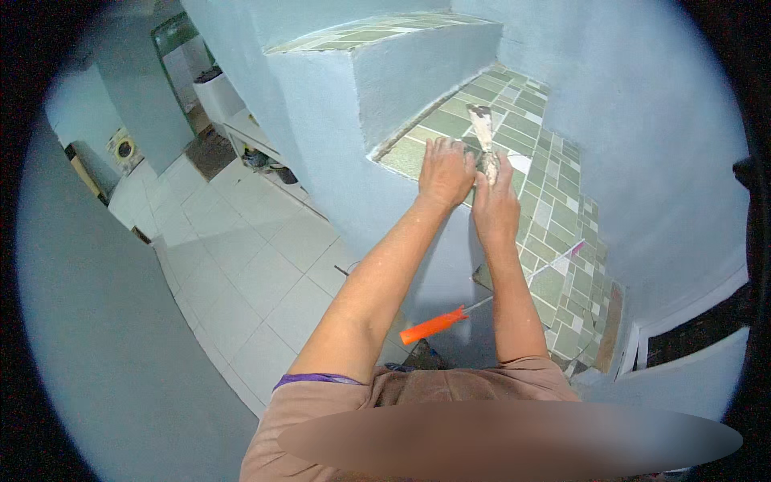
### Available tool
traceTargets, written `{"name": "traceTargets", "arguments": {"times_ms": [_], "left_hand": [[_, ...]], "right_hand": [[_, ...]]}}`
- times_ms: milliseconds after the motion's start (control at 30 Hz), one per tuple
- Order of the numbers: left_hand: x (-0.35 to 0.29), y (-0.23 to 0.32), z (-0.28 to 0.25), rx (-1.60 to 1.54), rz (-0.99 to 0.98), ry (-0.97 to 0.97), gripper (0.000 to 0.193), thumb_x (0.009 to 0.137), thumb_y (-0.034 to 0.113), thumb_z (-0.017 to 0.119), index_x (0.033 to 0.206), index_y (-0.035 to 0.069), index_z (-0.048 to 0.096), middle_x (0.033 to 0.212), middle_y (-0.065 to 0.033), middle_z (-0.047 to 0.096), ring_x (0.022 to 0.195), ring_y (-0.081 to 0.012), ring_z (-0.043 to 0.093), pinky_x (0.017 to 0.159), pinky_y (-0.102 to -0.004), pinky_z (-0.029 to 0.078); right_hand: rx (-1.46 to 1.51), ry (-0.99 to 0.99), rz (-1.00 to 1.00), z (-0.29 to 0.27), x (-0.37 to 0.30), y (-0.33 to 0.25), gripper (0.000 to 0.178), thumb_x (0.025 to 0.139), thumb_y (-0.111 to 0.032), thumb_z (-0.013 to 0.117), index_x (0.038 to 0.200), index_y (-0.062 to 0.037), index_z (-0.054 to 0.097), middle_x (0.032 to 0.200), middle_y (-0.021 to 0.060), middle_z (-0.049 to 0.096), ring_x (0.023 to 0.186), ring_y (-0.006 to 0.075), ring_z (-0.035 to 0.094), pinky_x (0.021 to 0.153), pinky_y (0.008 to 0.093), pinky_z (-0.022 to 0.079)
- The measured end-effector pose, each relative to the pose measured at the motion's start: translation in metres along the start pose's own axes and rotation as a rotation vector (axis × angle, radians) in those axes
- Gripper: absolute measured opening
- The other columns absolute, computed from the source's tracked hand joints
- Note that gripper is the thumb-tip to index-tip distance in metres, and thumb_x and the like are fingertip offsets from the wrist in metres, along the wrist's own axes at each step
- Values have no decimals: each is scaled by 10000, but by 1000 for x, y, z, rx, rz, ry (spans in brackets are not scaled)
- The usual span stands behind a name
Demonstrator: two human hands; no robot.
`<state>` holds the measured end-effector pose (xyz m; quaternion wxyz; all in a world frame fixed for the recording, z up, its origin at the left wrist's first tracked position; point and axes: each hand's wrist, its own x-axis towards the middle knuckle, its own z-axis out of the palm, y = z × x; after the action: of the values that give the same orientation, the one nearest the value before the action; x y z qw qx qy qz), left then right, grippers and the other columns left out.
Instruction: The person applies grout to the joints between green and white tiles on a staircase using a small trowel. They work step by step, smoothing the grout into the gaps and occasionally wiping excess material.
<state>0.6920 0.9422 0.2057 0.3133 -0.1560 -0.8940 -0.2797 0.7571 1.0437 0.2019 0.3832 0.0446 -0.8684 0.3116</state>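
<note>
A scraper (480,120) caked with whitish material points away from me over the green and white tiled step (450,123). Its lower end lies between the thumb and fingers of my right hand (498,210), which appear closed around it. Beside it, my left hand (446,173) rests on the front edge of the step with its fingers stretched over the tiles. A small dark patch shows between the two hands; what it is cannot be made out. From near my right hand a thin dark strand curves over the tiles.
A paint roller frame with an orange handle (434,325) lies under my right forearm, its rod crossing the lower tiles. Another tiled step (385,30) rises higher up. Blue walls (642,136) enclose the steps; white floor tiles (249,277) spread below left, near a low shelf (261,140).
</note>
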Motion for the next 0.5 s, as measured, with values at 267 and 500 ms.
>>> {"name": "traceTargets", "arguments": {"times_ms": [267,500], "left_hand": [[1,0,-2,48,-4,-57,373,943,285,452,1062,-33,606,1115,-233,588,1138,-378,512,1096,-502,281],[2,5,-8,82,-41,-146,361,929,258,464,1104,-20,614,1147,-207,589,1167,-335,500,1107,-488,268]], "right_hand": [[1,-50,22,-3,-1,-3,502,948,-283,511,1374,-84,335,1071,281,611,952,462,598,779,511,479],[-12,-35,-14,-6,-1,-7,486,937,-240,516,1362,-71,351,1040,280,614,909,465,595,770,534,465]]}}
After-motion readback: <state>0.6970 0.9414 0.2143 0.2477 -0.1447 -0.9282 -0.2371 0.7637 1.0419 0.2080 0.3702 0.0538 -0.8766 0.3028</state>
